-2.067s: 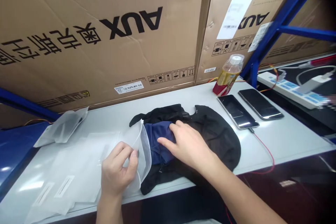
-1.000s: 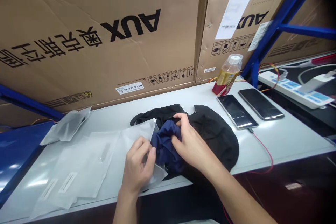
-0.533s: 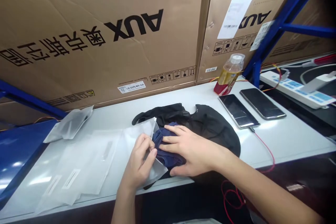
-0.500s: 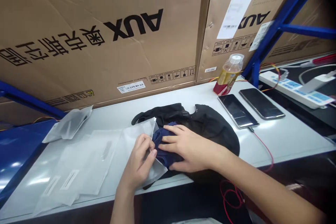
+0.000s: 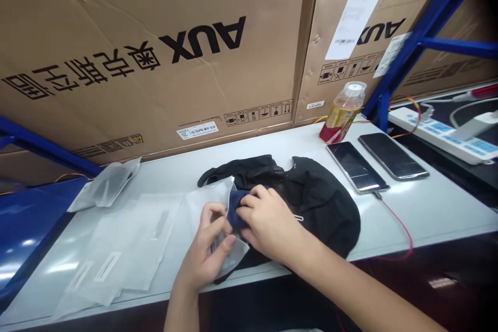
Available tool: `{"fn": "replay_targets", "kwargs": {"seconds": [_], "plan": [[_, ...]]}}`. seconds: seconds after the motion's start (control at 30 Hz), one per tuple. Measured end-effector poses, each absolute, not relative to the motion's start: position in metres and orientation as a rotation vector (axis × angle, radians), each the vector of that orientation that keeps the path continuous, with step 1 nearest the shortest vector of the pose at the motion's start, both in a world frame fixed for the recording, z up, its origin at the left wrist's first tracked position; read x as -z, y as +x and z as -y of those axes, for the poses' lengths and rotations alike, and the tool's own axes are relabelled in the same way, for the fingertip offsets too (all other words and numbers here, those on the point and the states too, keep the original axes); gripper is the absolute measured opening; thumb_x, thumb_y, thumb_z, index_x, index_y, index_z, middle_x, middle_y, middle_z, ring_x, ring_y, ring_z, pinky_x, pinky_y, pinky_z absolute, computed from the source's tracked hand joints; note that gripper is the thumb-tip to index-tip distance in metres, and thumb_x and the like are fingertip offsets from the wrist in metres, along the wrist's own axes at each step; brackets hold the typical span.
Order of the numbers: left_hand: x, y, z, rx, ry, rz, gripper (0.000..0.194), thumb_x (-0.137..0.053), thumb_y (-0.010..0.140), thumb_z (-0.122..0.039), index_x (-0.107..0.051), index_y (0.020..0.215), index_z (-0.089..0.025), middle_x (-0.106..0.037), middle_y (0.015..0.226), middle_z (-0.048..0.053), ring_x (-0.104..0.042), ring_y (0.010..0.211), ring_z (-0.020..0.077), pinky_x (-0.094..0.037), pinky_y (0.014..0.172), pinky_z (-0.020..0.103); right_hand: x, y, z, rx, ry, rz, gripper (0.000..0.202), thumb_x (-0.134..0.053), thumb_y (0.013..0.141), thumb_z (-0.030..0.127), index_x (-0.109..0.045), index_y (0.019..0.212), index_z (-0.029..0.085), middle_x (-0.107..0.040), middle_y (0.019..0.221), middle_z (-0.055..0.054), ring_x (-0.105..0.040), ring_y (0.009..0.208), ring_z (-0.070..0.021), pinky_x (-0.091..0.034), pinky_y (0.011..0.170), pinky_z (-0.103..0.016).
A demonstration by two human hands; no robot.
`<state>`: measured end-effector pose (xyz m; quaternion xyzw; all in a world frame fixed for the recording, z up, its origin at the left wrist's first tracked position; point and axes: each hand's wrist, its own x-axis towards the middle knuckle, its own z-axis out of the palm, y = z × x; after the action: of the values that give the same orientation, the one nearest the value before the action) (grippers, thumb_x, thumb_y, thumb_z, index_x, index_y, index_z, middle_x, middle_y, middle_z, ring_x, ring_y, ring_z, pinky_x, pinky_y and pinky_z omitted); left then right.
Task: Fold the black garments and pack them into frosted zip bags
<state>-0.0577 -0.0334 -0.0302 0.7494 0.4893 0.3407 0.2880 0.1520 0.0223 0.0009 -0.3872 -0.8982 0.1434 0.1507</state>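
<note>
Fingers (image 5: 254, 201) hold navy cloth (image 5: 235, 208) apparently partway into bag (image 5: 210, 193).

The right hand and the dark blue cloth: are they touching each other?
Touching. The head view shows the right hand with curled fingers against the dark blue cloth.

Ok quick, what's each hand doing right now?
Left hand: partly curled at the frosted bag; firmness of grip can't be told.
Right hand: closed on the navy cloth.
</note>
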Motion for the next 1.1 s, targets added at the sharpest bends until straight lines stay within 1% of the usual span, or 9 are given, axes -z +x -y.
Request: {"fn": "replay_targets", "kwargs": {"seconds": [0.23, 0.33, 0.43, 0.5, 0.6, 0.7, 0.83, 1.0, 1.1], "plan": [[0.031, -0.057, 0.037, -1.0, 2.099, -1.249, 0.018, -0.057, 0.104, -0.029, -0.063, 0.088, -0.023, -0.051, 0.129, 0.01, -0.048, 0.139, 0.031, -0.041, 0.12, 0.052, 0.004, 0.156, -0.04, -0.296, -0.417, 2.854, 0.017, -0.062, 0.098, 0.031, -0.074, 0.098, 0.018, -0.073, 0.123, -0.007, -0.056, 0.12, -0.028, -0.042, 0.095, -0.045], [0.031, -0.053, 0.04, -0.967, 2.121, -1.253, 0.021, -0.054, 0.106, -0.039, -0.067, 0.118, -0.029, -0.049, 0.148, 0.011, -0.043, 0.148, 0.0332, -0.039, 0.122, 0.056, -0.003, 0.151, -0.046, -0.449, -0.524, 2.82, 0.027, -0.06, 0.098, 0.039, -0.075, 0.104, 0.018, -0.075, 0.125, -0.01, -0.059, 0.122, -0.0302, -0.042, 0.1, -0.048], [0.034, -0.053, 0.043, -0.834, 2.146, -1.468, 0.063, -0.039, 0.108, -0.058, -0.029, 0.166, -0.035, -0.029, 0.172, 0.01, -0.016, 0.163, 0.037, -0.016, 0.129, 0.067, -0.01, 0.146, -0.051, -0.661, -0.715, 2.746, 0.038, -0.052, 0.102, 0.042, -0.075, 0.115, 0.015, -0.073, 0.131, -0.016, -0.054, 0.137, -0.0339, -0.04, 0.109, -0.053], [0.038, -0.056, 0.045, -0.695, 2.138, -1.616, 0.07, -0.024, 0.109, -0.062, -0.005, 0.171, -0.036, -0.015, 0.179, 0.007, -0.002, 0.166, 0.0354, -0.003, 0.13, 0.07, -0.013, 0.148, -0.058, -0.848, -0.628, 2.758, 0.035, -0.053, 0.101, 0.035, -0.073, 0.122, 0.017, -0.07, 0.139, -0.014, -0.048, 0.146, -0.0327, -0.036, 0.116, -0.052], [0.043, -0.061, 0.046, -0.601, 2.111, -1.648, 0.068, -0.013, 0.109, -0.062, -0.001, 0.171, -0.037, -0.009, 0.18, 0.003, -0.002, 0.166, 0.0333, -0.008, 0.131, 0.068, -0.011, 0.157, -0.072, -0.994, -0.288, 2.798, 0.034, -0.058, 0.095, 0.021, -0.072, 0.126, 0.025, -0.069, 0.143, -0.005, -0.045, 0.15, -0.0276, -0.031, 0.121, -0.048], [0.044, -0.063, 0.046, -0.565, 2.139, -1.645, 0.066, -0.015, 0.109, -0.062, -0.005, 0.171, -0.038, -0.009, 0.18, 0.003, -0.002, 0.166, 0.0337, -0.012, 0.13, 0.069, -0.001, 0.161, -0.078, -0.764, -0.189, 2.863, 0.024, -0.061, 0.095, 0.022, -0.075, 0.115, 0.023, -0.073, 0.133, -0.005, -0.053, 0.141, -0.03, -0.033, 0.118, -0.049], [0.041, -0.059, 0.045, -0.517, 2.182, -1.655, 0.069, -0.023, 0.11, -0.061, -0.003, 0.171, -0.038, -0.005, 0.18, 0.004, 0.0, 0.165, 0.0356, -0.013, 0.129, 0.07, 0.012, 0.15, -0.068, -0.457, -0.314, 2.88, 0.017, -0.059, 0.098, 0.026, -0.074, 0.101, 0.019, -0.077, 0.116, -0.009, -0.06, 0.123, -0.0294, -0.039, 0.104, -0.047], [0.045, -0.059, 0.047, -0.561, 2.198, -1.64, 0.085, -0.033, 0.105, -0.068, 0.006, 0.171, -0.031, -0.005, 0.179, 0.011, 0.0, 0.164, 0.0411, -0.015, 0.127, 0.073, 0.017, 0.118, -0.045, -0.514, -0.834, 2.633, 0.02, -0.053, 0.098, 0.02, -0.071, 0.104, 0.015, -0.075, 0.118, -0.013, -0.057, 0.124, -0.0302, -0.039, 0.098, -0.046], [0.048, -0.065, 0.047, -0.664, 2.153, -1.646, 0.085, -0.029, 0.104, -0.071, 0.003, 0.171, -0.03, -0.006, 0.179, 0.012, -0.002, 0.164, 0.0418, -0.019, 0.126, 0.073, 0.011, 0.113, -0.041, -0.558, -0.864, 2.611, 0.017, -0.055, 0.095, 0.018, -0.07, 0.1, 0.015, -0.076, 0.108, -0.011, -0.062, 0.115, -0.0274, -0.04, 0.098, -0.043]]}}
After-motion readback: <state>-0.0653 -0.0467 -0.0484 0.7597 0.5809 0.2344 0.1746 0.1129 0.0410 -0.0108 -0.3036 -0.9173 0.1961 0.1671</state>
